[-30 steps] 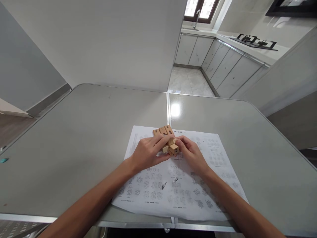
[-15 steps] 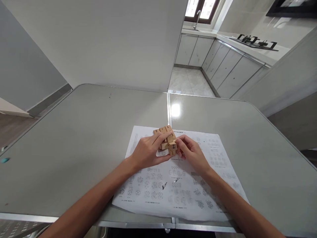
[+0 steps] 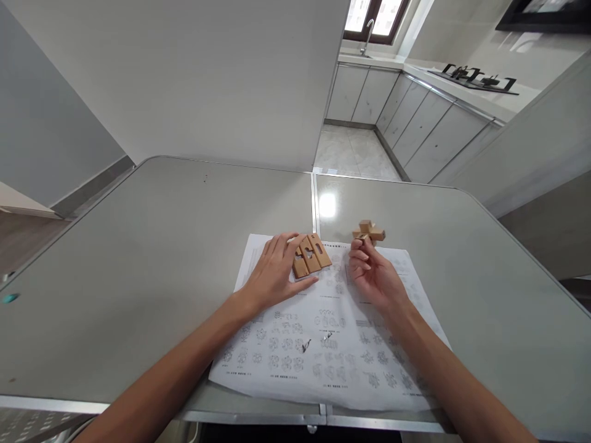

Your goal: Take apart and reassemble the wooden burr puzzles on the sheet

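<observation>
In the head view my right hand pinches one arm of a small cross-shaped wooden puzzle, its pieces interlocked. The puzzle is held above the far right edge of the printed sheet. Toward the middle, my left hand rests over the left end of several flat wooden puzzle pieces. Its thumb is stretched out along their near side and its fingers reach across their far left part. These pieces lie side by side on the paper, with cut-out slots; one bears a number. My left fingers partly hide them.
The large printed sheet with puzzle diagrams lies on a grey folding table. A metal seam crosses the tabletop. A small teal object sits at the far left edge. Beyond stand a white wall and a kitchen counter.
My right hand has moved up and right, carrying the cross-shaped wooden puzzle away from the flat pieces. My left hand has let go of the puzzle and lowered onto the flat pieces.
</observation>
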Demonstrator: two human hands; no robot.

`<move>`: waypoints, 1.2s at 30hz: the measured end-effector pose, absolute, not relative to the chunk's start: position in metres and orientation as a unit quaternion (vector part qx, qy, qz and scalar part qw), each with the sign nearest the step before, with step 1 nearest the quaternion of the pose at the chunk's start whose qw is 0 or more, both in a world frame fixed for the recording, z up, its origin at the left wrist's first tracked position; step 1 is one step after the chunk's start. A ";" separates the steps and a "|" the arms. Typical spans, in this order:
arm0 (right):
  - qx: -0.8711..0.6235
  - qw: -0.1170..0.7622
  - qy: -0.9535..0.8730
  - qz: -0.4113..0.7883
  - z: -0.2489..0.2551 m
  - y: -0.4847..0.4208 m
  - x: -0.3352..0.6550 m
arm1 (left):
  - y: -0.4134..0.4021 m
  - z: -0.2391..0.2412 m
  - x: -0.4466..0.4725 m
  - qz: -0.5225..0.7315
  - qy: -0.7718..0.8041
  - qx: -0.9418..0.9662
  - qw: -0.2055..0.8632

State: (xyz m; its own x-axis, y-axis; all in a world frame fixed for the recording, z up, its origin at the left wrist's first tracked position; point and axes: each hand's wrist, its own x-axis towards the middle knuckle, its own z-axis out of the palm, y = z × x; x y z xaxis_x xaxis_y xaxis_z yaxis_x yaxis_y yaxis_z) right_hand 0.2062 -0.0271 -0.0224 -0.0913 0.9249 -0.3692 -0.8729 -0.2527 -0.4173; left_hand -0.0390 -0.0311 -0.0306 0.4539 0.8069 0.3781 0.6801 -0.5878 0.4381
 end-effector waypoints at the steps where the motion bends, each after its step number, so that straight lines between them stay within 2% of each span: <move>1: -0.282 0.630 -0.034 0.723 -0.023 -0.025 0.210 | -0.031 -0.032 -0.039 0.275 0.442 0.845 0.119; 5: -0.288 0.681 -0.017 0.673 -0.029 -0.016 0.230 | -0.031 -0.034 -0.041 0.250 0.450 0.846 0.139; 10: -0.301 0.691 -0.006 0.657 -0.035 -0.013 0.242 | -0.031 -0.034 -0.041 0.238 0.448 0.848 0.154; 36: -0.240 0.656 -0.006 0.716 -0.034 -0.019 0.245 | -0.031 -0.036 -0.039 0.255 0.444 0.847 0.143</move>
